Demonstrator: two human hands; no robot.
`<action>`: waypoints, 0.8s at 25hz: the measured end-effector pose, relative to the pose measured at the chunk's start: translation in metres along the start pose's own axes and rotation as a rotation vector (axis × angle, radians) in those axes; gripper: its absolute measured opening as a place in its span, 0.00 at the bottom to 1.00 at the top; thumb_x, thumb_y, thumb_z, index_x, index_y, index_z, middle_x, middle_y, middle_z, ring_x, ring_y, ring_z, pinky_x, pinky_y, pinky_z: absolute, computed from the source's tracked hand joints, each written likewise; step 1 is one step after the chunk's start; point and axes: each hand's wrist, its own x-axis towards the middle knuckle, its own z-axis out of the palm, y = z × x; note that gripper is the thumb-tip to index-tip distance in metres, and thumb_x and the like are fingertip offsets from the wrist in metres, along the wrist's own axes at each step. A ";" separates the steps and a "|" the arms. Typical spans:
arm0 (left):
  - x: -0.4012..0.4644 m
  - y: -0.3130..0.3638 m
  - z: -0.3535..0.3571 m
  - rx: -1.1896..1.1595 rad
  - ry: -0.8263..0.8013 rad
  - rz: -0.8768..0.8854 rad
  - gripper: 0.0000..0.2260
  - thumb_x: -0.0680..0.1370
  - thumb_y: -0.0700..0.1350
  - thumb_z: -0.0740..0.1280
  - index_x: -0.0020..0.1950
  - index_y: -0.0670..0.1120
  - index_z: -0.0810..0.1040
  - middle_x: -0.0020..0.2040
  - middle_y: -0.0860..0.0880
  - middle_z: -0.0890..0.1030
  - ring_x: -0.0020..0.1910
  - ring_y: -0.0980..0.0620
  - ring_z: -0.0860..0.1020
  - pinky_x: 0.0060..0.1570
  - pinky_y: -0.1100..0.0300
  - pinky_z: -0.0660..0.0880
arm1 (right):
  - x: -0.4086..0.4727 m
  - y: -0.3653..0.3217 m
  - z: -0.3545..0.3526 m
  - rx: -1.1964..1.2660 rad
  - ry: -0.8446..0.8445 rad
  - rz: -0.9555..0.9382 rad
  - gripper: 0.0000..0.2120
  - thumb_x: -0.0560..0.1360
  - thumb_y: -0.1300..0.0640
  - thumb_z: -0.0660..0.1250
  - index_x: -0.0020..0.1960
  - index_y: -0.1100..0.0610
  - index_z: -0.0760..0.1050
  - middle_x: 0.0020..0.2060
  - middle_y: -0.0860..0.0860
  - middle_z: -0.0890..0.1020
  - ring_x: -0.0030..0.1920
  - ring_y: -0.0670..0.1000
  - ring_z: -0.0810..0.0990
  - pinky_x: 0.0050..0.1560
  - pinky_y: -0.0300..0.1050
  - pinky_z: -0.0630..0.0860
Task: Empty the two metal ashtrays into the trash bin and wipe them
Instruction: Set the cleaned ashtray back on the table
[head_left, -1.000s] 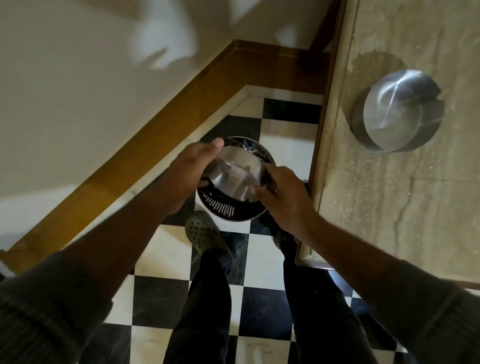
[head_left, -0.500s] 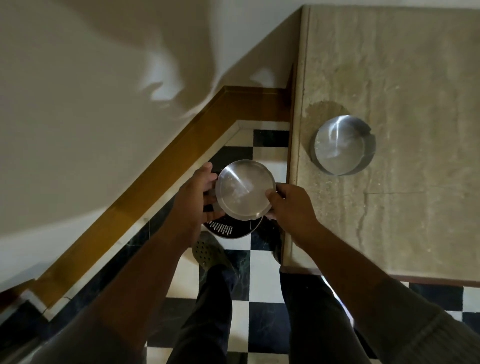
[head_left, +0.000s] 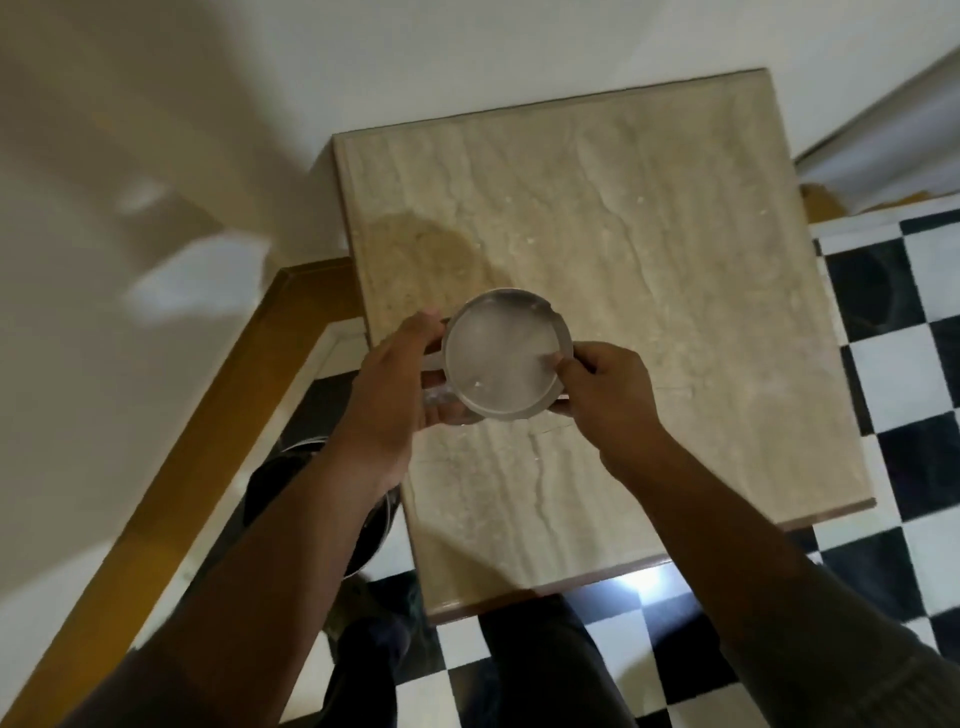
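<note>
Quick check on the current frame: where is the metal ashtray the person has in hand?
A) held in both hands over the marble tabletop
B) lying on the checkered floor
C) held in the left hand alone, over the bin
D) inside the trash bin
A: the left hand and right hand each have a grip on opposite edges of the metal ashtray, with the marble tabletop behind it and the trash bin off to the lower left.

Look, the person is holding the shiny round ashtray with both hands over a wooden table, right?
Almost. Both the left hand and the right hand do hold the ashtray, but the table under it is not wooden. The head view shows a pale, veined stone top, like marble.
</note>
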 end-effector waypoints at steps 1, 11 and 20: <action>0.007 0.003 0.018 0.010 -0.039 0.009 0.22 0.80 0.61 0.59 0.58 0.46 0.82 0.47 0.51 0.85 0.45 0.51 0.82 0.41 0.55 0.80 | 0.010 0.001 -0.014 -0.001 0.025 0.005 0.09 0.80 0.60 0.65 0.44 0.56 0.82 0.44 0.58 0.85 0.45 0.57 0.86 0.47 0.54 0.86; 0.043 -0.013 0.114 0.109 -0.076 -0.097 0.22 0.80 0.61 0.59 0.65 0.51 0.80 0.62 0.49 0.83 0.62 0.50 0.80 0.51 0.54 0.77 | 0.083 0.044 -0.074 -0.195 0.102 0.113 0.12 0.78 0.58 0.63 0.43 0.66 0.80 0.40 0.63 0.84 0.44 0.65 0.83 0.46 0.60 0.84; 0.051 -0.014 0.117 0.151 -0.039 -0.163 0.24 0.80 0.59 0.62 0.72 0.49 0.74 0.69 0.47 0.77 0.68 0.47 0.75 0.60 0.50 0.78 | 0.097 0.045 -0.065 -0.358 0.056 -0.012 0.12 0.80 0.62 0.59 0.42 0.62 0.79 0.31 0.51 0.76 0.29 0.45 0.72 0.22 0.31 0.66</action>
